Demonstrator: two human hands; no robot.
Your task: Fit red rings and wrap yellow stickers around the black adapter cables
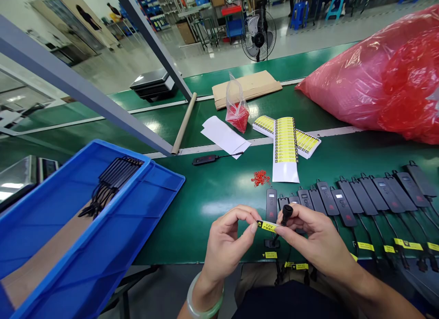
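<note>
Thumb and forefinger of my left hand (230, 241) pinch one end of a small yellow and black "12V" label (266, 226). My right hand (317, 239) is closed on a cable with a round black connector (287, 212) pointing up. Its thumb meets the label's other end beside the cable. Just beyond my fingers lies a black handheld device (271, 201) with a small screen. To the right, similar devices (343, 204) form a row, their cables hanging toward me with yellow labels on several. Part of the held cable is hidden behind my right fingers.
Red rings (260, 178) and label sheets (286, 147) lie ahead. A bag of red pieces (238, 115), white paper (224, 135) and a single device (205, 159) are farther left. A blue bin (151, 191) stands left, a large red bag (360, 76) right.
</note>
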